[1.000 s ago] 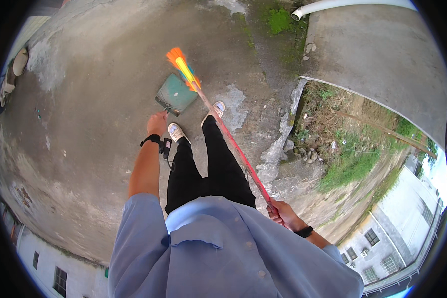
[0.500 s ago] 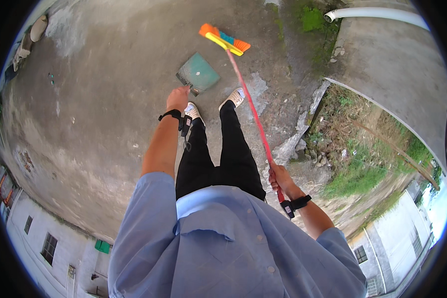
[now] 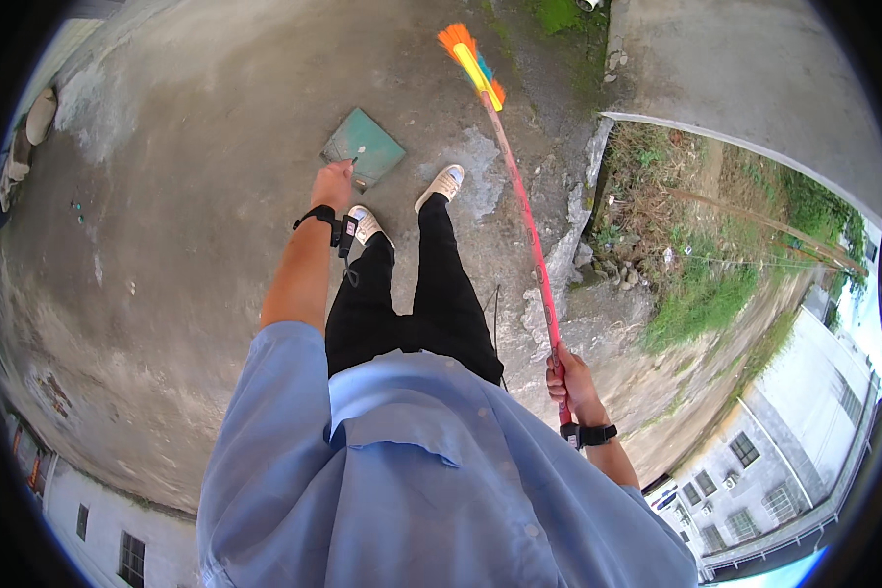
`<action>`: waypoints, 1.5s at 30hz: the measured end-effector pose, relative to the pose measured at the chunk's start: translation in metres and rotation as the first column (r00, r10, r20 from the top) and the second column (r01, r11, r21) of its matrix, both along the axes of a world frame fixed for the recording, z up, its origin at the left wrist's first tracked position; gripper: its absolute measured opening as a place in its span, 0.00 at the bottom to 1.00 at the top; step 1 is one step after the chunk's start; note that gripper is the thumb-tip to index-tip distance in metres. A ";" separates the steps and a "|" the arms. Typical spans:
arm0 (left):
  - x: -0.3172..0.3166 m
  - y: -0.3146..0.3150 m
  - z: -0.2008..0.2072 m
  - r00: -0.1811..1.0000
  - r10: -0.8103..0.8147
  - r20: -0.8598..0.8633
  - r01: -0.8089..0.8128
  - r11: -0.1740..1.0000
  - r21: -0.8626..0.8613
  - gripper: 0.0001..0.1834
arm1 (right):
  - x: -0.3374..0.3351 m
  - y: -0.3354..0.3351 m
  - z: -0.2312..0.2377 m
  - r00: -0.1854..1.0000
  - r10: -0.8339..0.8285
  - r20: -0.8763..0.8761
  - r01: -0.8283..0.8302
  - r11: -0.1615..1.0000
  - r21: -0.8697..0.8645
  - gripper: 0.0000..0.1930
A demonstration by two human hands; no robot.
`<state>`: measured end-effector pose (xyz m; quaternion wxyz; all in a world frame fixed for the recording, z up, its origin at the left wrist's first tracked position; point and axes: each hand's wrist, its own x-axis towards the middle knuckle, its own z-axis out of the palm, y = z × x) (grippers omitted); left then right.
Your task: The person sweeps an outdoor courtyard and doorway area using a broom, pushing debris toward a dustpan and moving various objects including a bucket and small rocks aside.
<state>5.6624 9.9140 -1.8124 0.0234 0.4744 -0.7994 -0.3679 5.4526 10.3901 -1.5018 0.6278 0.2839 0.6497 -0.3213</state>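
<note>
My right hand (image 3: 571,379) is wrapped round the lower part of a long red broom handle (image 3: 529,220), at my right side. The handle slants away up to the broom head (image 3: 478,71), which has a yellow block with orange and teal bristles. The head is out past my feet, turned nearly in line with the handle; whether it touches the ground I cannot tell. My left hand (image 3: 333,184) is closed on the handle of a green dustpan (image 3: 370,140), ahead of my left foot. Most of the dustpan's grip is hidden by the fingers.
Worn concrete ground (image 3: 196,235) stretches around my shoes (image 3: 441,188). To the right, a broken concrete edge (image 3: 566,260) borders a sunken patch of weeds and rubble (image 3: 671,265). Beyond it lies a grey slab (image 3: 745,69). Stones (image 3: 39,116) sit at the far left.
The broom head has swung right and turned from crosswise to nearly lengthwise. My right hand has shifted slightly right and down. The whole view has turned a little; the dustpan stays in my left hand.
</note>
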 end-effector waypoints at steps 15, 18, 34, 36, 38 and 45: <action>0.029 0.002 0.014 0.974 -0.130 0.187 0.125 0.991 0.035 0.14 | 0.116 -0.010 -0.033 0.935 0.068 0.348 -0.052 0.997 -0.055 0.23; 0.074 0.002 -0.007 0.973 -0.181 0.142 0.187 0.982 -0.032 0.15 | 0.116 0.018 -0.004 0.940 0.064 0.335 -0.050 0.998 -0.048 0.23; 0.152 0.003 -0.048 0.968 0.161 0.193 -0.157 0.987 -0.038 0.13 | 0.124 -0.072 -0.071 0.913 0.229 0.337 -0.217 0.973 -0.072 0.24; 0.146 0.015 -0.034 0.995 0.102 0.008 -0.102 0.994 0.035 0.14 | 0.130 -0.058 -0.046 0.909 0.249 0.334 -0.251 0.967 -0.039 0.24; 0.181 0.018 -0.040 0.990 0.138 -0.001 -0.138 0.990 0.030 0.14 | 0.130 -0.044 -0.025 0.894 0.272 0.357 -0.277 0.960 -0.037 0.25; 0.240 0.042 -0.018 0.982 0.189 0.024 -0.190 0.979 0.076 0.15 | 0.094 -0.035 -0.007 0.915 0.402 -0.034 -0.402 0.915 0.000 0.26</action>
